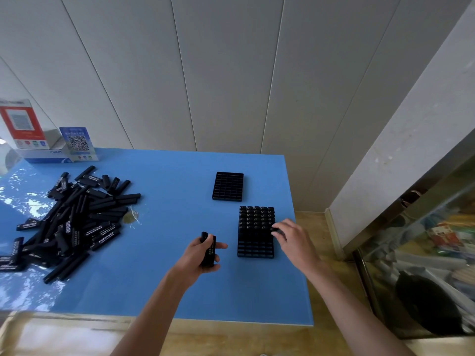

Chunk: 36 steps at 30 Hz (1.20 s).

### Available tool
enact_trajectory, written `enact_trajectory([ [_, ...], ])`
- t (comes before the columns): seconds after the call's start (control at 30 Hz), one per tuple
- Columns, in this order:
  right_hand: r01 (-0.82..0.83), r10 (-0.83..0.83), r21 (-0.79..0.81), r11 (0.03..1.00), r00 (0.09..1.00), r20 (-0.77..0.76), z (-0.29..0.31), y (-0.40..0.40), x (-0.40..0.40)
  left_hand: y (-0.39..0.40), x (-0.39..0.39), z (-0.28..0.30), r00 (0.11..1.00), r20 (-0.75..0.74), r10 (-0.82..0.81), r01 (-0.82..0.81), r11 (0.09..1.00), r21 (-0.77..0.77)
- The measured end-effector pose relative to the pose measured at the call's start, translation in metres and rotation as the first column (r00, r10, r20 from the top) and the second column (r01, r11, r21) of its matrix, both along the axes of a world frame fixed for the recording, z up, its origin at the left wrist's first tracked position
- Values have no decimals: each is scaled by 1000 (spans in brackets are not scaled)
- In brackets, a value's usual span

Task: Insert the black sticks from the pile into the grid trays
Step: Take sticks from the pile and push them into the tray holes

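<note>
On the blue worktop (159, 278), the left hand (199, 255) has its grip curled round a small bundle of black sticks (208, 249), held upright just at 9 o'clock of the near grid tray (255, 249). That tray's far rows are filled with standing sticks; its near rows show bare cells. The right hand (291, 238) sits at the tray's 3 o'clock edge, fingertips (275, 231) pinching a stick at the last filled row. An unfilled grid tray (228, 186) lies at 12 o'clock of it, slightly apart. The pile (69, 224) of loose sticks sprawls well away at 9 o'clock.
</note>
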State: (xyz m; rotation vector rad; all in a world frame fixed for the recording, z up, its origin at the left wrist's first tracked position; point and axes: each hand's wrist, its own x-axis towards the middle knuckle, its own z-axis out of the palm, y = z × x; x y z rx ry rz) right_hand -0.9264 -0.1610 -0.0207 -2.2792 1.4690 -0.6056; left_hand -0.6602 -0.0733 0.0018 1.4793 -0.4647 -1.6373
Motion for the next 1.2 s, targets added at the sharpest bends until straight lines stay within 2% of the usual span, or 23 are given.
enact_trajectory([
  [0.17, 13, -13, -31, 999, 1000, -7, 1, 0, 1, -1, -1, 1, 1000, 0, 25, -25, 1000, 6],
  [0.47, 16, -17, -53, 998, 1000, -17, 0, -3, 0, -3, -6, 3, 992, -119, 50, -54, 998, -33],
  [0.6, 42, -43, -74, 996, 999, -11, 9, 2, 5, -2, -8, 6, 997, -71, -20, 13, 995, -100],
  [0.7, 55, -48, -101, 993, 996, 75, 19, 4, 17, -2, -9, 10, 997, -36, -71, 65, 988, -143],
  [0.8, -11, 22, -81, 997, 991, 134, 32, 6, 37, -3, -12, 13, 995, 14, -103, 104, 982, -155],
  [0.97, -206, 196, 54, 977, 970, 145, 43, 14, 69, -10, -18, 11, 999, -32, -29, 25, 992, -124],
  [1.2, -285, 272, 118, 951, 956, 114, 46, 19, 81, -13, -17, 7, 992, 128, 0, 8, 998, -64],
])
